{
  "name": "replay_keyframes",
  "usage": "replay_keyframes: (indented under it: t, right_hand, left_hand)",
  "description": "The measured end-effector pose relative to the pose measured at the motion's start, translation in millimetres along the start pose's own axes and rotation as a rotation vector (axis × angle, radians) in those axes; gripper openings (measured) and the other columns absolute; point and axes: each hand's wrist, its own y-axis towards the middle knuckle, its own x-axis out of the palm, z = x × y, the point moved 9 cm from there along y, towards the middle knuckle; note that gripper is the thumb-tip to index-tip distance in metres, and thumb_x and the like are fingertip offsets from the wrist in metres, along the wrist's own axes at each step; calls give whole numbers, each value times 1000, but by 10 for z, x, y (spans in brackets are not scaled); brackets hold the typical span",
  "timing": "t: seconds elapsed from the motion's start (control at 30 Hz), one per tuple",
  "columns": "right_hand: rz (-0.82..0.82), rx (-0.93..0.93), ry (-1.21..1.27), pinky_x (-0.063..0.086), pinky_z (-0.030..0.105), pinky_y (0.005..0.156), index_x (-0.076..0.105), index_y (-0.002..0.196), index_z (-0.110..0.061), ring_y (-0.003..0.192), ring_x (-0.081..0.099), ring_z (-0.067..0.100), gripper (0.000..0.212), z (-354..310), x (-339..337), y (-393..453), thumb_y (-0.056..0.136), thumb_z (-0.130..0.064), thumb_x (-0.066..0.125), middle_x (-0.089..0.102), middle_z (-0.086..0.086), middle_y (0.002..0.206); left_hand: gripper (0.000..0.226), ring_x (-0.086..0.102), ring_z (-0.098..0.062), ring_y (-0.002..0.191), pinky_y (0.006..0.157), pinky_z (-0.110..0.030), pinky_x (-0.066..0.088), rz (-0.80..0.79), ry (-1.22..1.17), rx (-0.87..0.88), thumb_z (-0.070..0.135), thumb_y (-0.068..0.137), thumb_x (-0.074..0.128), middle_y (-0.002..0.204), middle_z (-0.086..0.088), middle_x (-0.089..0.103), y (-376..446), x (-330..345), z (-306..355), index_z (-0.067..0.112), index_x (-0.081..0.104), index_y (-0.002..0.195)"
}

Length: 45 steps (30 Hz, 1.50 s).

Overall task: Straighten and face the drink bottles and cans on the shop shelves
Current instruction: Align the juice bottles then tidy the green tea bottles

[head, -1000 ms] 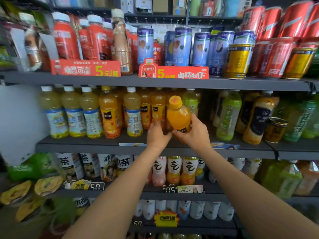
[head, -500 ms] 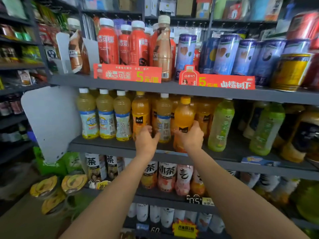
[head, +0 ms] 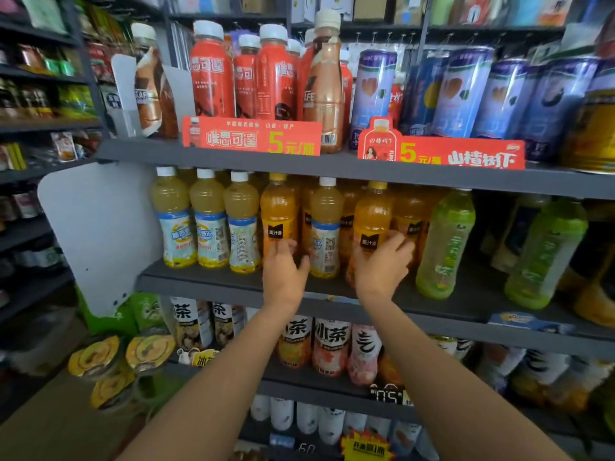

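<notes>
An orange juice bottle (head: 372,227) with a yellow cap is gripped low on its body by the right hand (head: 382,264), the fingers curled round its right side; its black label is turned outward, just above the knuckles. Its long axis appears to lean slightly, though the wide lens may account for that. A second orange juice bottle (head: 278,217) stands directly ahead of the left hand (head: 284,274), whose fingertips seem clamped on its base; blur leaves that uncertain.
</notes>
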Motion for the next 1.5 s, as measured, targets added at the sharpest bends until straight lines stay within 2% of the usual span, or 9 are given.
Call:
replay_keyframes:
  t: [0.07,0.17,0.47,0.63,0.8,1.0,1.17,1.33,1.5]
  right_hand:
    - [19,-147,20,42,38,94,47,116,-5,113,48,27,40,-152,-9,-197,86,-26,64,47,12,119]
    - [-141,-239,39,43,30,91,44,121,-4,114,51,24,43,-389,205,-348,87,-22,63,48,11,124]
    - [-333,63,-14,42,42,96,34,130,0,123,48,36,61,-569,629,-326,87,-29,64,44,19,136]
    - [-316,189,-26,40,42,98,26,138,-2,126,44,37,72,-611,761,-487,85,-31,66,36,18,140]
    - [-266,244,-27,40,41,97,26,138,-2,126,44,36,70,-600,789,-499,86,-29,65,34,18,141]
    - [-232,280,0,39,43,100,27,138,-4,127,43,36,70,-506,906,-306,86,-32,64,39,17,141]
    - [-210,305,-11,39,45,100,28,139,-5,126,43,38,73,-406,958,-204,84,-34,67,36,17,141]
    - [-148,293,-26,44,44,92,43,130,-6,115,52,40,62,-343,901,-237,82,-37,68,39,16,134]
    - [-84,248,74,43,41,92,45,127,-4,116,51,35,56,-387,745,-399,84,-30,68,41,13,133]
  left_hand:
    - [32,54,-25,109,93,-35,46,66,-53,-56,17,87,60,120,-10,49,25,-124,-47,7,51,116]
    - [36,53,-26,110,94,-35,44,94,-114,-110,17,87,61,121,-11,45,57,-237,-62,6,48,119]
    - [40,47,-28,118,94,-33,38,-60,19,-31,23,88,59,129,-13,45,246,-611,-385,9,49,125]
    - [45,44,-25,125,100,-32,36,-284,63,101,27,90,58,137,-9,43,334,-542,-428,15,46,131]
    - [48,45,-25,124,104,-34,36,-388,70,153,27,90,57,135,-9,47,368,-374,-512,18,45,135]
    - [46,48,-23,119,101,-31,39,-413,1,177,20,92,54,133,-8,46,453,-321,-506,20,44,136]
    - [41,54,-23,113,98,-41,46,-423,-64,174,13,90,54,132,-7,44,497,-256,-494,21,50,130]
    - [41,54,-24,107,95,-34,46,-404,-57,182,8,89,53,126,-8,46,481,-245,-539,20,50,128]
    - [48,54,-25,111,98,-34,45,-448,-36,177,12,90,53,131,-10,44,414,-203,-524,19,43,137]
